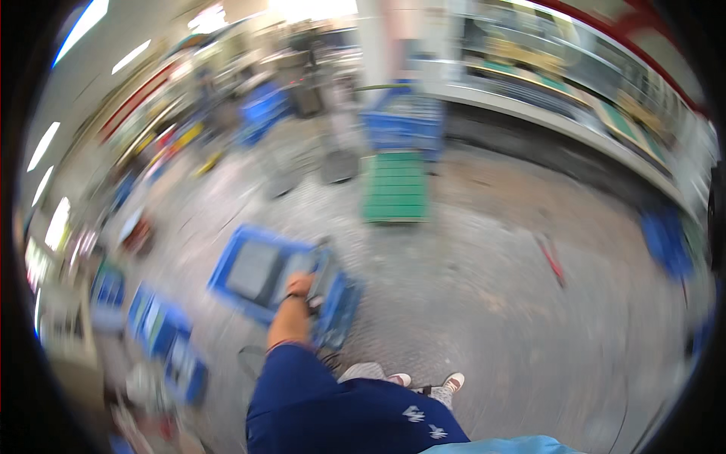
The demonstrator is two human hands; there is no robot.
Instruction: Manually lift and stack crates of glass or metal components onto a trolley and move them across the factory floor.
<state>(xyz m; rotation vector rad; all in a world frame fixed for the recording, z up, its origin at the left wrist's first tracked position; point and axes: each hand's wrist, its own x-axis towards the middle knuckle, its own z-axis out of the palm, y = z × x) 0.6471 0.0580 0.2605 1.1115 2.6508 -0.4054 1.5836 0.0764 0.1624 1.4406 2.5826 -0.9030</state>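
My left hand (299, 284) reaches forward, a dark band on its wrist, over the right part of a blue crate (227, 261). Its fingers look closed, but motion blur hides what they hold. Just right of the hand stands a grey bar-like part (324, 272); whether I touch it, I cannot tell. Flat grey pieces (254, 268) lie in the crate. Against the crate's right side is another blue bin-like shape (340, 310). My right hand is out of view.
Ahead, a green slatted platform (395, 185) stands before a blue crate (404, 129). Red-handled long tool (552, 261) lies on the floor at right. Blue bins (159, 321) stand at left. A long workbench (560, 113) runs along the far right. Dark stools (338, 166) are farther back.
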